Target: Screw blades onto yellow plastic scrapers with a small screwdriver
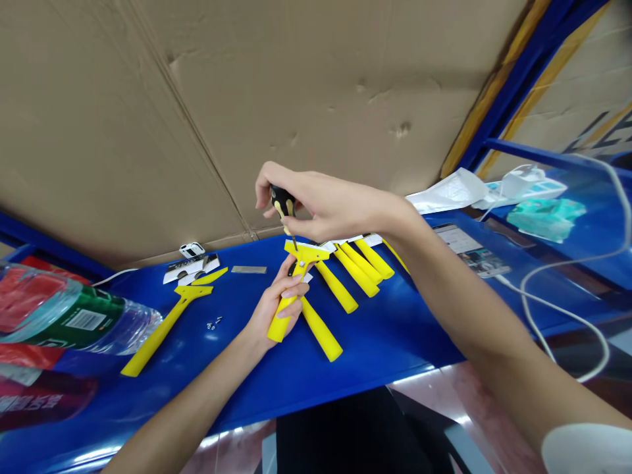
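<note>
My left hand (282, 297) is wrapped round the handle of a yellow scraper (299, 263), its wide head pointing up. From above, my right hand (309, 201) grips a black and yellow screwdriver (283, 203), its shaft pointing down at the scraper's head. I cannot tell whether the tip sits in a screw. Under the left hand lies another yellow scraper (322, 331), partly hidden. Several more yellow scrapers (353, 266) lie in a row to the right. A yellow scraper body (157, 334) and a loose yellow piece (211, 276) lie on the left.
On the blue table (237, 388) are several small screws (214, 324), a thin metal blade (249, 269) and black-and-white cards (191, 267). A plastic bottle (83, 316) lies at left. A phone or tablet (471, 250) with a white cable (582, 316) is at right. Cardboard (296, 85) stands behind.
</note>
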`<state>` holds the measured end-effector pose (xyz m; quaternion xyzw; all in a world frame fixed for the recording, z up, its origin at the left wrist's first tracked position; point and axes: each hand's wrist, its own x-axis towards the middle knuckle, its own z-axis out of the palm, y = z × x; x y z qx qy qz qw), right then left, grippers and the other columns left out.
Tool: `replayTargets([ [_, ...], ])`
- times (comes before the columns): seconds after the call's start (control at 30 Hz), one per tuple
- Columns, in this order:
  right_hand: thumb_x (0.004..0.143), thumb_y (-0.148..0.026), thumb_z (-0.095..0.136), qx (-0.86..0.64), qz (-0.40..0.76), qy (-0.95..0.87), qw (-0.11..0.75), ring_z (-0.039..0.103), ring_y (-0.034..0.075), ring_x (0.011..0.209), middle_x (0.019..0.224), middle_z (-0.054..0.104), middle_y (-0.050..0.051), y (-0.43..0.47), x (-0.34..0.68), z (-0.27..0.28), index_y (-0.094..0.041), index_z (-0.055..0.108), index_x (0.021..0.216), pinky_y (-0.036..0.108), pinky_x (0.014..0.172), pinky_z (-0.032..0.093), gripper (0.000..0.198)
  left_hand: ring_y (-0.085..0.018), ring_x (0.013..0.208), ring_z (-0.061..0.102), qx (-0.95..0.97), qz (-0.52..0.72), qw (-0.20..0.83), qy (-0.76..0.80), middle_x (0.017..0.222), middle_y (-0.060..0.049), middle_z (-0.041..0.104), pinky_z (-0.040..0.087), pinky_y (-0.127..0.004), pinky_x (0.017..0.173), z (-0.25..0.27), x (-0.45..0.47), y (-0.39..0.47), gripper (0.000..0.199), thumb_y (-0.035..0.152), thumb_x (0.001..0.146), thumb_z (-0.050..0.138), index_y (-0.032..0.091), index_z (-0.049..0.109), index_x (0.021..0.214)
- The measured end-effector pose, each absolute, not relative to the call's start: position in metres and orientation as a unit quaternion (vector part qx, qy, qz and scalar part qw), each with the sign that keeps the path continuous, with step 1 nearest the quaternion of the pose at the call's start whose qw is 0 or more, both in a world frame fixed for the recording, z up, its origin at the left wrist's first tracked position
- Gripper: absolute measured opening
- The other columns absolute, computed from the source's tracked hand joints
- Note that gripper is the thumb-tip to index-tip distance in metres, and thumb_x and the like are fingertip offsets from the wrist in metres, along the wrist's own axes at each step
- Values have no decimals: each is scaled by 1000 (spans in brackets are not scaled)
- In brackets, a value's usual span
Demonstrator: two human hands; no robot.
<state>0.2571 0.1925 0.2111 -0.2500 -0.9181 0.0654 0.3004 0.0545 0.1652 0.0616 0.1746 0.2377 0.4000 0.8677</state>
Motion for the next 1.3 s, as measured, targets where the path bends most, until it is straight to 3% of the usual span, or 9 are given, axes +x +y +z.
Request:
replayTargets([
  [0.2, 100, -21, 68, -283, 19, -906, 314, 56, 17, 87, 102, 63, -1, 203, 250, 202, -25, 46, 118, 30, 79, 42, 29, 4, 53, 47, 190, 392, 868, 236, 155, -15, 59, 26, -2, 31, 62, 56, 164, 59, -2, 95, 57, 30, 70, 142],
  [0.3, 101, -20, 64, -275, 6, -905, 325, 55, 17, 89, 105, 62, 1, 204, 248, 199, -24, 44, 119, 31, 81, 42, 27, 4, 52, 46, 187, 396, 868, 234, 157, -14, 58, 26, -3, 31, 63, 56, 164, 56, -2, 96, 55, 29, 72, 139],
  [0.47, 100, -12, 55, -250, 31, -916, 312, 55, 17, 91, 112, 63, 3, 203, 251, 199, -24, 42, 125, 32, 84, 44, 30, 4, 51, 44, 159, 415, 864, 235, 149, -15, 61, 26, -3, 31, 64, 55, 166, 56, -3, 99, 49, 28, 71, 140],
  [0.7, 100, -25, 68, -275, -5, -895, 350, 54, 16, 86, 104, 62, -1, 205, 252, 198, -26, 45, 124, 31, 82, 44, 33, 3, 53, 48, 177, 397, 872, 224, 143, -14, 63, 28, -4, 31, 64, 55, 162, 54, -4, 96, 55, 26, 71, 137],
  [0.9, 98, -16, 62, -250, 78, -907, 330, 57, 16, 90, 113, 68, 3, 202, 252, 202, -24, 46, 124, 31, 82, 46, 32, 3, 54, 49, 167, 417, 865, 225, 147, -13, 61, 28, -4, 32, 62, 51, 167, 54, -2, 97, 54, 28, 69, 139],
  [1.07, 96, -25, 72, -294, 57, -887, 352, 58, 17, 86, 104, 68, 1, 206, 251, 202, -25, 49, 121, 32, 81, 47, 34, 3, 54, 50, 170, 412, 871, 208, 148, -15, 61, 29, -4, 32, 62, 49, 167, 59, -3, 97, 54, 29, 65, 145],
  [1.3, 100, -23, 64, -262, 89, -900, 337, 62, 17, 94, 116, 69, 5, 206, 253, 202, -24, 47, 125, 31, 82, 50, 30, 4, 53, 50, 165, 415, 867, 222, 148, -15, 61, 30, -3, 32, 65, 50, 166, 62, -2, 97, 53, 31, 63, 149],
])
